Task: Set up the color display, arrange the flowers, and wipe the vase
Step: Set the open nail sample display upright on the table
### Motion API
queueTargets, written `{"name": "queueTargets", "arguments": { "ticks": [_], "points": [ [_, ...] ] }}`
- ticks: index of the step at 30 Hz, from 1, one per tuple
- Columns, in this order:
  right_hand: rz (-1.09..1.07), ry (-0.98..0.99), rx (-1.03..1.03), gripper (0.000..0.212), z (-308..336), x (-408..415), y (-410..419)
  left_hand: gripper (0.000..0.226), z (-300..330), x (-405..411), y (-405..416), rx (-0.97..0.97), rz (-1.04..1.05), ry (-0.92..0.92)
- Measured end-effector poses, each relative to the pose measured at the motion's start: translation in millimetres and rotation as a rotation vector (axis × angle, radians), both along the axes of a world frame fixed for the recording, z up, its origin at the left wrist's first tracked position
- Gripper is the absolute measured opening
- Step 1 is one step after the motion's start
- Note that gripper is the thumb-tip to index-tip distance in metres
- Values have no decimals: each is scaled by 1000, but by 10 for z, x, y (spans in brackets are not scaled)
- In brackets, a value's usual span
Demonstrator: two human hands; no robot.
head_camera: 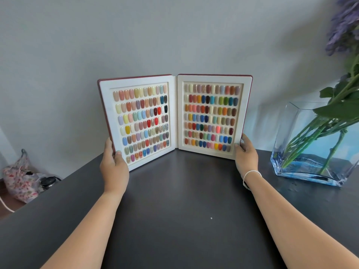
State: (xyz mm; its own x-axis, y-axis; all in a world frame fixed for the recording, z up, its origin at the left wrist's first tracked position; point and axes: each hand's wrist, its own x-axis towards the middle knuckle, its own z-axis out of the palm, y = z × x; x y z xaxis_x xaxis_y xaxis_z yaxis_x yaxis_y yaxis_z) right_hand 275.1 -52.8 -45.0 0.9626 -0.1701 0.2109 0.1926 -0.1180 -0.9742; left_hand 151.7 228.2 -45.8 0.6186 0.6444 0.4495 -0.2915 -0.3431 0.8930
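On the dark table, the color display stood open and upright between your hands; your left hand gripped its left edge, your right hand its right edge.

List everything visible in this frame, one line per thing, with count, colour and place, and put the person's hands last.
color display: one, white inside with a dark red cover, rows of many-coloured nail swatches; stands open and upright on the table by the wall.
table: one, dark grey, fills the foreground.
vase: one, clear bluish glass with water; on the table at right.
flowers: one bunch, purple blooms on green stems; in the vase.
bag: one, floral pink and white; on the floor at left.
wall: pale grey, behind.
left hand: holds the display's left outer edge.
right hand: holds its right outer edge; white band on the wrist.
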Motion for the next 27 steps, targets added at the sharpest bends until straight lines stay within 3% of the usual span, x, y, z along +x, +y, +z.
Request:
{"name": "queueTargets", "arguments": {
  "ticks": [19,27],
  "points": [
    [-62,-64,41,47,37,-185,-46,44,-55,-95,12,-28,37,-6],
    [-39,-83,15,45,46,-647,-204,44,-54,-296,-159,52,181,-6]
  ]
}}
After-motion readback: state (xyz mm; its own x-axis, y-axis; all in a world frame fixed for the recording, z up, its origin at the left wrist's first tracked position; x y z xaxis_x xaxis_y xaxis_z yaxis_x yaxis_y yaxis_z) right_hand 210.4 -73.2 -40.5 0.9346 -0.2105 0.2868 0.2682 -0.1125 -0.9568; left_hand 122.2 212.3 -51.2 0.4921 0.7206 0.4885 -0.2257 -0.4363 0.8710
